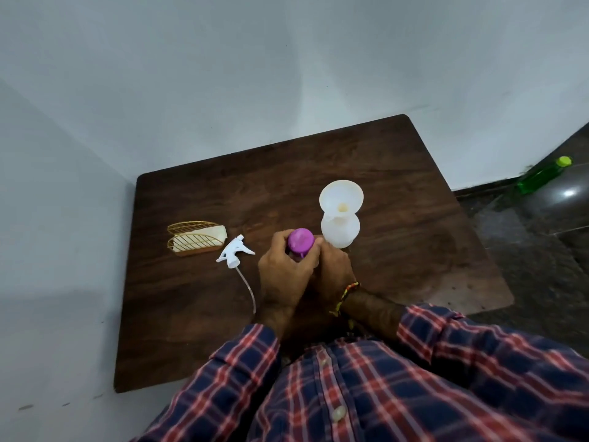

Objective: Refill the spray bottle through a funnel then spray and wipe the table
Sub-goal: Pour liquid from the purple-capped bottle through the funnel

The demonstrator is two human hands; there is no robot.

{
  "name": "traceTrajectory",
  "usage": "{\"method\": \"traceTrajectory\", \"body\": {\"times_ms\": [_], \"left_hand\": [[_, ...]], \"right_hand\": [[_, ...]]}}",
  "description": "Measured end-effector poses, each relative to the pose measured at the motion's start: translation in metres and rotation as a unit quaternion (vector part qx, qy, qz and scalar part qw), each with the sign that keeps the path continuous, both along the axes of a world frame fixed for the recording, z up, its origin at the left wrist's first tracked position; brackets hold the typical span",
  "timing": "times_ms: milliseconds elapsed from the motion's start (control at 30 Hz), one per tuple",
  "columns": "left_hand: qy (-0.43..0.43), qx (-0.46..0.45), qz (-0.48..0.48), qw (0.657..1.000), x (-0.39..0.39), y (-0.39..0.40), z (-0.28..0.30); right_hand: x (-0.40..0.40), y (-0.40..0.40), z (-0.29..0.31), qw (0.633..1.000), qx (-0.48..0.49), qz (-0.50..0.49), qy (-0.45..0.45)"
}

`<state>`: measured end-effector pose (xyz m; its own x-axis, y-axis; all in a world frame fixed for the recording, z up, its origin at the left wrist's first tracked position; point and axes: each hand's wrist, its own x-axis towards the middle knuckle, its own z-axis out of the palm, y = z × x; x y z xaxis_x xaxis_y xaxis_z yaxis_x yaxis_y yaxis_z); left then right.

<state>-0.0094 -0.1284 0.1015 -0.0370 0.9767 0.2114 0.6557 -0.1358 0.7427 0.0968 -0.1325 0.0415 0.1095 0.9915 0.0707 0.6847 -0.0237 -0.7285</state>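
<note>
A white spray bottle (pixel 340 232) stands on the dark wooden table (pixel 414 250) with a white funnel (pixel 341 196) set in its neck. Its white trigger head (pixel 234 252), with a long clear tube, lies on the table to the left. Between them, both my hands grip a bottle with a purple cap (pixel 300 240); the bottle's body is hidden by my fingers. My left hand (pixel 282 275) wraps it from the left with fingers at the cap. My right hand (pixel 334 272) clasps it from the right.
A gold wire holder with a pale cloth or sponge (pixel 197 238) sits at the table's left. A green bottle (pixel 543 174) lies on the floor to the right. White walls close in behind and to the left of the table.
</note>
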Motion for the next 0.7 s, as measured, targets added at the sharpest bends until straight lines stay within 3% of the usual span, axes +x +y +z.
{"method": "traceTrajectory", "body": {"times_ms": [100, 133, 233, 300, 433, 567, 633, 700], "left_hand": [[0.184, -0.106, -0.007, 0.977, -0.005, 0.009, 0.018], [0.201, -0.123, -0.024, 0.972, -0.007, 0.011, 0.022], [0.123, -0.093, -0.165, 0.974, -0.013, 0.012, 0.029], [0.152, -0.053, -0.242, 0.957, -0.014, 0.011, 0.028], [0.244, -0.092, -0.117, 0.958, -0.013, 0.024, 0.045], [0.178, -0.138, -0.182, 0.957, -0.018, 0.028, 0.051], [0.141, -0.205, -0.122, 0.961, -0.023, 0.025, 0.051], [0.136, -0.193, -0.076, 0.969, -0.025, 0.022, 0.053]], "right_hand": [[0.006, 0.000, 0.001, 0.999, -0.003, 0.027, 0.023], [0.008, -0.001, 0.002, 0.999, 0.002, 0.035, 0.028], [0.016, -0.001, 0.005, 0.997, 0.027, 0.049, 0.047], [0.021, -0.002, 0.005, 0.994, 0.044, 0.070, 0.072], [0.020, -0.006, -0.001, 0.988, -0.017, 0.151, 0.026], [0.025, -0.003, -0.002, 0.990, 0.018, 0.130, 0.054], [0.028, -0.003, -0.001, 0.990, 0.029, 0.115, 0.072], [0.029, -0.003, -0.001, 0.991, 0.035, 0.103, 0.080]]}}
